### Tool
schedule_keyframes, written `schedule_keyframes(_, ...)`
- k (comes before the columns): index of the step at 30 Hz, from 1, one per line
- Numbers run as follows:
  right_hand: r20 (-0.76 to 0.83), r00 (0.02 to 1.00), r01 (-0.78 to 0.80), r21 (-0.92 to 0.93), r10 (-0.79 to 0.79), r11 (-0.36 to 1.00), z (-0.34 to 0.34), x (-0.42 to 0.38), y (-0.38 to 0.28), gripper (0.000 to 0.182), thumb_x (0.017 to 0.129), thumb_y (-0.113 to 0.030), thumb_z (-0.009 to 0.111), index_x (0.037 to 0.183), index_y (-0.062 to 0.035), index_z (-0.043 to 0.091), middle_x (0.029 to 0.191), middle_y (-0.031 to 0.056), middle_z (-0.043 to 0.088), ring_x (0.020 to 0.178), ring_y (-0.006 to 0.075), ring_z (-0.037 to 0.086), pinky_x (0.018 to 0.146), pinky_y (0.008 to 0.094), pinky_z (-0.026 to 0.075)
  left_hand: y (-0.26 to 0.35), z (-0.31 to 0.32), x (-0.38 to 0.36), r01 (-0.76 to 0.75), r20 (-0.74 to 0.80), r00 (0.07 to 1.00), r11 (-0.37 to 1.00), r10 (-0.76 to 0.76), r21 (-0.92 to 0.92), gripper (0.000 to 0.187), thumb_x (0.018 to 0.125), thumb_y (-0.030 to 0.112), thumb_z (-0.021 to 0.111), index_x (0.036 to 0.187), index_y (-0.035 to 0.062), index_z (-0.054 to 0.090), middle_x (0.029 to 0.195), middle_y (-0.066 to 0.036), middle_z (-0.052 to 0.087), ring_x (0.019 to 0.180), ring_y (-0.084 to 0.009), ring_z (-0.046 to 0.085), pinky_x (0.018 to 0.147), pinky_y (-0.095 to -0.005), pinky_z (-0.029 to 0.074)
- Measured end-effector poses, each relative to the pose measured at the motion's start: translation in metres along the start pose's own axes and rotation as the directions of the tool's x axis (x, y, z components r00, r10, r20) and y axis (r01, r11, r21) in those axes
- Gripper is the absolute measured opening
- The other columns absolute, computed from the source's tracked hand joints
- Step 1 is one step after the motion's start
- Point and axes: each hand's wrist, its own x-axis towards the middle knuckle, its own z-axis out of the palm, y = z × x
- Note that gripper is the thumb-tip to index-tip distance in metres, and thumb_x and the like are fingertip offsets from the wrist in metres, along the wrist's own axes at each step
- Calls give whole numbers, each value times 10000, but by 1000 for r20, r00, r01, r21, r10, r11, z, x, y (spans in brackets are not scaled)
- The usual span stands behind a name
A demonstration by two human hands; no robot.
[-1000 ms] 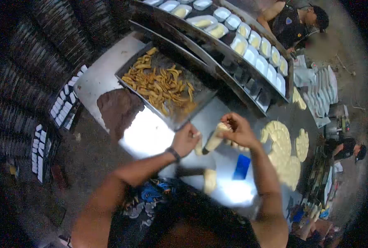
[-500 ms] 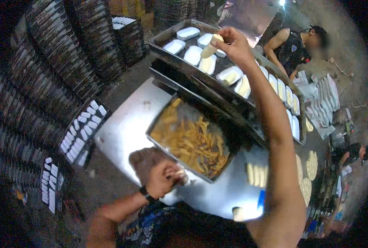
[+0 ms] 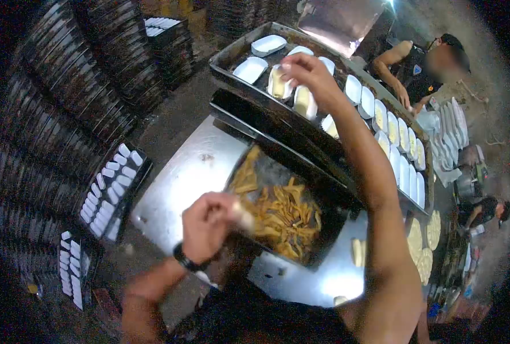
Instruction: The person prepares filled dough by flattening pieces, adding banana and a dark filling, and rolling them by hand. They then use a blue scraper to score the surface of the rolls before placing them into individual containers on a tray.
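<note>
My right hand [image 3: 315, 80] reaches over a dark metal tray [image 3: 226, 71], its fingers closed at the upper end of a pale dough roll [image 3: 278, 86] that lies in a white paper baking cup. Beside it, another dough roll [image 3: 303, 102] sits in its own cup. An unfilled white paper cup [image 3: 251, 69] stands at the tray's left end. My left hand [image 3: 206, 226], with a black band on the wrist, pinches a pale dough piece [image 3: 243, 218], blurred by motion. Under that hand is a pan [image 3: 338, 241] of yellow-brown strips [image 3: 286, 218].
The metal table [image 3: 174, 178] carries the pan, a few dough rolls [image 3: 358, 252] and flat dough rounds [image 3: 432, 229] at right. Tall stacks of dark trays [image 3: 65, 69] line the left. A tray of white cups [image 3: 117, 178] sits low there. A co-worker [image 3: 415, 69] is at upper right.
My right hand has moved left and down, bringing the dough roll into a paper cup. The left hand has risen from the table edge to the pan's left side with a dough piece.
</note>
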Motion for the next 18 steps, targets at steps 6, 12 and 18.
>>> schedule_keyframes(6, 341, 934, 81, 88, -107, 993, 57, -64, -87, 503, 687, -185, 807, 1108, -42, 574, 993, 67, 649, 908, 161, 609, 818, 301, 494, 46, 44, 119, -544, 151, 796, 581, 587, 606, 151, 730, 88, 757, 788, 27, 631, 1042, -137, 597, 998, -238, 571, 865, -338, 451)
schedule_keyframes(12, -93, 951, 276, -186, -296, 943, 4, 30, -51, 342, 733, -178, 786, 994, -27, 626, 885, 53, 669, 799, 118, 630, 740, 273, 514, 11, 27, 206, -501, 369, 736, 89, 568, 861, 324, 875, 360, 554, 978, 64, 637, 1109, -82, 605, 1192, -321, 452, 1062, -622, 145)
schedule_keyframes(18, -335, 912, 155, -256, -238, 954, 0, 110, 11, 424, 681, -350, 817, 921, -35, 663, 765, 71, 682, 743, 145, 653, 699, 281, 522, -12, 5, 244, -376, 480, 849, -387, 220, 842, 532, 875, 578, 446, 1016, 101, 637, 1126, -76, 610, 1229, -288, 437, 1042, -683, 43)
